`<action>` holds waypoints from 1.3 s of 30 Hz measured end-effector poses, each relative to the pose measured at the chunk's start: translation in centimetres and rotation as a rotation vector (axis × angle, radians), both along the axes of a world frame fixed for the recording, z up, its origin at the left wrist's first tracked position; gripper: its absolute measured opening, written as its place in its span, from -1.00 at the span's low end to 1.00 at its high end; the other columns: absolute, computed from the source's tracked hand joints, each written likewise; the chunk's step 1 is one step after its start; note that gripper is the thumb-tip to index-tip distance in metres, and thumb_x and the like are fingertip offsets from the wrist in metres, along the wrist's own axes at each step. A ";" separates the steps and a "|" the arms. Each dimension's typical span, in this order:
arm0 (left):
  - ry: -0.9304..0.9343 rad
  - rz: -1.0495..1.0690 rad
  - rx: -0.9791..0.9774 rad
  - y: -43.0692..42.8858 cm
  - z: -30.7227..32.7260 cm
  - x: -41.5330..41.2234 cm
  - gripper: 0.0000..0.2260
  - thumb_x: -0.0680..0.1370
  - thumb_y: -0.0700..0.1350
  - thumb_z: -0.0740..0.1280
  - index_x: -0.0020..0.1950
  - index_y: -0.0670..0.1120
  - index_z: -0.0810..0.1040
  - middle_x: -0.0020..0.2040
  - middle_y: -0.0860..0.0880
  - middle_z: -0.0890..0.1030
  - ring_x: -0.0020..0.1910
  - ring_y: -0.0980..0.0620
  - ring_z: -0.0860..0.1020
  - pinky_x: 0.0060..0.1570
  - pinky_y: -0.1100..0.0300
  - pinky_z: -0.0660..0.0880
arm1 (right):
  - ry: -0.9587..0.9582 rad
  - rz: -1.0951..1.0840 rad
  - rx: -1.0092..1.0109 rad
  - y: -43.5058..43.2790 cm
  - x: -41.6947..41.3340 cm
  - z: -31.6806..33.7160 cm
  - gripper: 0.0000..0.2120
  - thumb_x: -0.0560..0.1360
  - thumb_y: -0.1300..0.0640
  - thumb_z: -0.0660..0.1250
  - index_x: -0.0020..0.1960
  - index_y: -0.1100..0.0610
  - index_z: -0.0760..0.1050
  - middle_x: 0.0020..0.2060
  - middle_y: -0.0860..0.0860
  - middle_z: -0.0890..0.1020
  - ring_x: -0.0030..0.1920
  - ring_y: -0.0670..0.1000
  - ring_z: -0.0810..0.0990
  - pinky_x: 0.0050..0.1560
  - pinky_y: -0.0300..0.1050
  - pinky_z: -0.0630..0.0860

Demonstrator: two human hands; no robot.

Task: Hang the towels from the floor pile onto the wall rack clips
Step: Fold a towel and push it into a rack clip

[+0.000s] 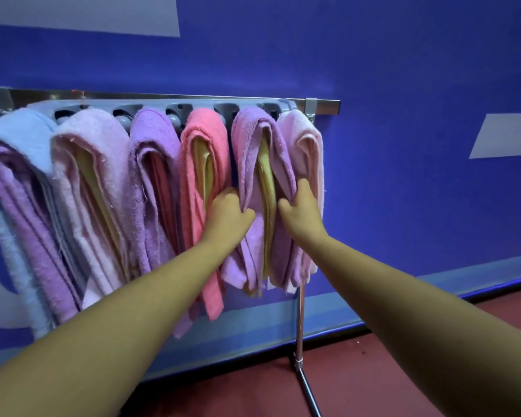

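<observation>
1. A deep blue wall [403, 70] with paler patches fills the background, and a red floor [403, 371] runs along its base.
2. A grey clip rack [199, 105] hangs on a metal rail [325, 103] against the wall. A shiny stand pole [300, 320] drops from below the rack's right end to the floor.
3. Six folded bundles hang side by side from the rack. From its left end they are a pale blue towel [21, 130], a pale pink towel [91, 136], a purple towel [154, 130], a coral towel [205, 127], a lilac towel [250, 139] and a light pink towel [307, 136] at the right end.
4. The lilac towel hangs under the rack's second slot from the right, and a yellow towel [268, 182] is folded inside it.
5. The left hand [230, 216] is below the rack, between the coral and lilac bundles. Its fingers are curled tightly into the lilac towel's left fold and its thumb lies across the front.
6. The right hand [301, 210] is at the same height below the rack. Its fingers are bent round the lilac towel's right fold and tucked between it and the light pink towel.
7. Both forearms reach up towards the rack from the bottom of the view.
</observation>
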State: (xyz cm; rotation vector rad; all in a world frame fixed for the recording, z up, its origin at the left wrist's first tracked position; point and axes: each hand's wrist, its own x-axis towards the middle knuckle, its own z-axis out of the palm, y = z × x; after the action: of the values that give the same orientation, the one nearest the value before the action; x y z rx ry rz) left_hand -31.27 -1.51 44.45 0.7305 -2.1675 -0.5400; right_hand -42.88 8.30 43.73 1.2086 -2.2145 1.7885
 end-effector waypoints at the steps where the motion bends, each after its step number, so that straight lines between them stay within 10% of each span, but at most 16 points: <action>1: 0.005 -0.017 -0.017 -0.1 -0.5 0.0 -0.76 0.43 -0.25 0.40 0.04 -0.35 0.55 0.09 -0.33 0.55 0.11 -0.27 0.52 0.14 0.11 0.34 | 0.001 0.014 0.000 0.0 0.3 -0.4 -0.80 0.51 0.27 0.20 0.13 0.21 0.35 -0.02 0.09 0.56 -0.02 0.12 0.54 0.00 0.02 0.51; 12: -0.299 -0.063 0.013 0.9 -8.0 2.7 -0.79 0.52 -0.23 0.32 0.08 -0.33 0.50 0.06 -0.38 0.61 0.06 -0.33 0.57 -0.05 -0.01 0.34 | 0.192 0.222 0.258 2.1 3.5 -8.9 -0.58 0.50 0.37 0.12 0.34 0.17 0.34 0.04 0.00 0.51 -0.11 -0.07 0.45 -0.16 -0.39 0.33; 18: -0.439 -0.189 0.142 -0.1 -15.9 7.8 -0.88 0.51 -0.23 0.31 0.02 -0.17 0.58 -0.10 -0.14 0.69 -0.09 -0.14 0.65 -0.02 0.06 0.53 | 0.188 0.126 0.638 4.5 5.5 -18.2 -0.47 0.47 0.18 0.23 0.41 0.27 0.24 0.31 0.24 0.41 0.27 0.29 0.43 0.24 0.18 0.43; 31: -0.569 -0.060 0.544 1.8 -34.6 19.0 -0.86 0.43 -0.24 0.23 -0.24 -0.08 0.56 -0.30 0.02 0.68 -0.23 -0.01 0.66 -0.10 0.08 0.59 | -0.029 0.200 0.936 8.1 13.4 -37.1 -0.59 0.51 0.21 0.30 0.29 0.37 0.34 0.19 0.34 0.47 0.20 0.35 0.49 0.24 0.13 0.44; 39: -1.012 -0.058 0.711 2.3 -49.0 23.1 -0.61 0.50 0.03 0.26 0.26 -0.13 0.43 0.13 -0.20 0.58 0.17 -0.18 0.56 0.13 0.06 0.48 | -0.171 0.319 1.173 7.2 16.7 -49.9 -0.58 0.50 0.21 0.25 0.31 0.35 0.35 0.27 0.30 0.46 0.26 0.31 0.48 0.24 0.09 0.43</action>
State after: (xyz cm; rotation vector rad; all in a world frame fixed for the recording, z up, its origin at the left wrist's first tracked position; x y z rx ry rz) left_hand -8.13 0.75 -4.57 1.5781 -2.9203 -1.1880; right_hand -26.20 15.46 -6.17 1.6040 -3.4503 0.4631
